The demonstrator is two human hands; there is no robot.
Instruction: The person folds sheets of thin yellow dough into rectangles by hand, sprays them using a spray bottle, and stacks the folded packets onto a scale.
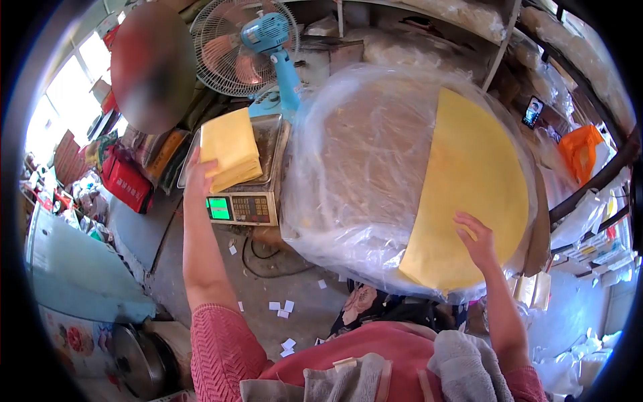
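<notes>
My left hand (199, 174) is at the left edge of a stack of folded yellow sheets (230, 144), with the thumb side over its edge. The stack lies on the metal pan of a digital scale (271, 201), whose display glows green. My right hand (477, 240) is over a large half-round yellow sheet (469, 181), its fingers loosely bent and apart, holding nothing. That thin, flat sheet covers the right part of a big round surface wrapped in clear plastic (368, 141).
Behind the scale stands a blue fan (264, 33). A phone (532, 112) and an orange bag (577, 153) are at the right, near a metal frame. Small white paper pieces (287, 307) lie on the floor. At the lower left are a pale cabinet (80, 268) and a lidded pot (137, 362).
</notes>
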